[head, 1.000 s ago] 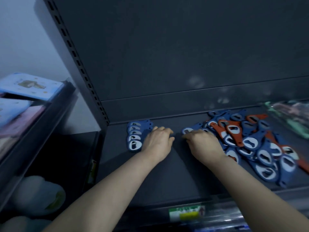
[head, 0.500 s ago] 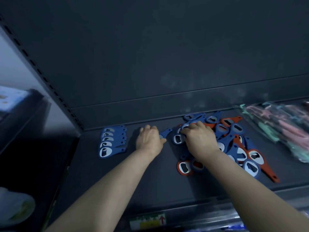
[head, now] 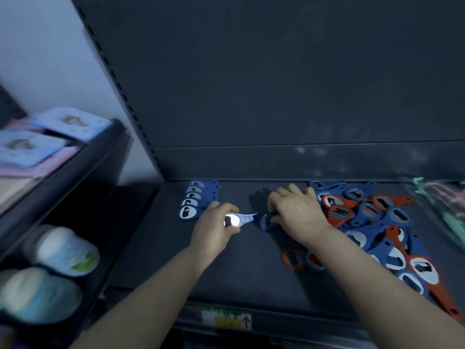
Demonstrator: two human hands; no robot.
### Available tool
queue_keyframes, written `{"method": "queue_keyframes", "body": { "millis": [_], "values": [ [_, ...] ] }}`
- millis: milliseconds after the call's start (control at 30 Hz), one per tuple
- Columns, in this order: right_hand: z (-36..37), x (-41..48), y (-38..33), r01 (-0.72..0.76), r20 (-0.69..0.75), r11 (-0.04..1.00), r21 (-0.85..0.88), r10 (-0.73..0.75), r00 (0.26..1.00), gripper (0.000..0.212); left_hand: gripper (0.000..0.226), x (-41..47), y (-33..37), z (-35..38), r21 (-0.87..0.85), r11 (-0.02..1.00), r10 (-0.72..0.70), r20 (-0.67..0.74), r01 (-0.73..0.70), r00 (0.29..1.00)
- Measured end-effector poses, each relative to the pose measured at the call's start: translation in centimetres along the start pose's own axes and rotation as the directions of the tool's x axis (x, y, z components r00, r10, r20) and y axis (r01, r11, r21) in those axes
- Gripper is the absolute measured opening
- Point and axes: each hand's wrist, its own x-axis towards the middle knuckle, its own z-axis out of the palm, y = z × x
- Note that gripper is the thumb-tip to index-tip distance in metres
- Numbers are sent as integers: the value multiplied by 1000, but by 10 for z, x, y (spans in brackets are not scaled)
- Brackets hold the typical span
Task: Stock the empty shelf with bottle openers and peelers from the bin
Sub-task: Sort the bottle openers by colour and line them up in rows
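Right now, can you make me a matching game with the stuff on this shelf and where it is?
Things:
1. neat row of blue bottle openers
2. mixed pile of blue and orange bottle openers
3. blue bottle opener with the shiny head
4. clear packet

Places:
A. far right edge of the shelf
B. in the left hand
C. back left of the shelf
D. beside the right hand

Pairs: 1-C, 2-D, 3-B, 4-A
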Motion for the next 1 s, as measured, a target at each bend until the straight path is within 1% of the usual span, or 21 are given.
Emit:
{"method": "queue_keyframes", "body": {
  "millis": [100,133,200,267,333,433,533,600,700,767,833,933,1000],
  "values": [
    [1,7,-16,35,-61,997,63,-31,998,18,41,-10,-27,-15,17,1000,-13,-37,13,999],
    [3,9,-22,39,-81,992,124,-30,996,16,42,-13,-35,-20,8,1000,-24,-60,24,998],
    [7,11,-39,32,-94,947,321,-2,996,14,46,-17,-50,-29,-34,998,-48,-114,44,992],
    [11,11,-58,-11,-38,868,496,35,999,13,51,-17,-66,-38,-76,995,-83,-151,72,985],
    [17,13,-76,-42,25,833,551,34,999,13,54,-15,-79,-46,-82,991,-117,-159,105,980],
    [24,15,-95,-66,57,828,557,41,998,13,63,-8,-95,-53,-69,994,-90,-120,83,989],
    [26,19,-109,-83,41,830,552,73,996,12,79,1,-100,-56,-76,996,-58,-59,54,997],
    [26,24,-117,-104,44,832,546,95,994,11,86,7,-102,-57,-89,995,-36,-27,33,999],
    [28,30,-128,-128,56,828,545,116,992,10,89,12,-105,-56,-131,991,-4,-35,-1,999],
    [29,35,-136,-135,56,827,545,124,991,9,85,11,-108,-59,-123,992,3,-72,-12,997],
    [32,41,-146,-145,58,832,535,135,989,8,77,8,-114,-64,-98,995,10,-97,-19,995],
    [34,50,-162,-163,53,858,487,158,986,15,50,2,-126,-73,-39,998,36,-116,-41,993],
    [34,56,-171,-152,38,894,421,150,988,21,34,-1,-133,-76,-9,997,70,-113,-71,991]
  ]
}}
